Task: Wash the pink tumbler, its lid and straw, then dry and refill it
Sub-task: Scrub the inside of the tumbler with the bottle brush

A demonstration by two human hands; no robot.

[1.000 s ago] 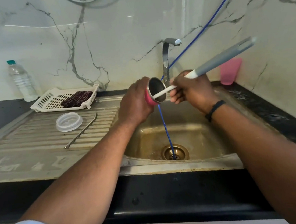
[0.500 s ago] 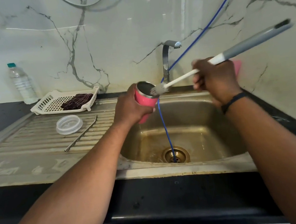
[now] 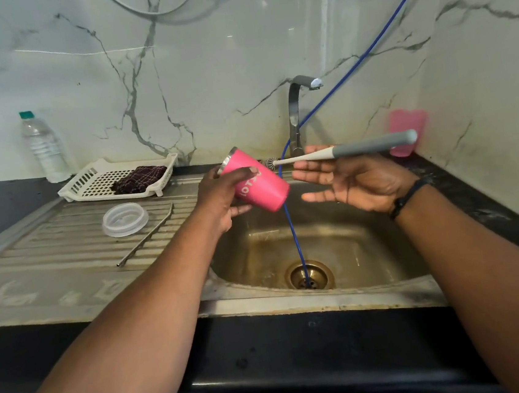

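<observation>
Pink tumbler, gripped tilted in the left hand above the sink; right hand, fingers loose, balances the bottle brush. Best regrip before scrubbing.

The pink tumbler with pale lettering is tilted over the sink basin, its steel rim up and to the left and its base down to the right. The clear round lid lies flat on the ridged draining board, and the thin metal straw lies just right of it, slanting.
</observation>
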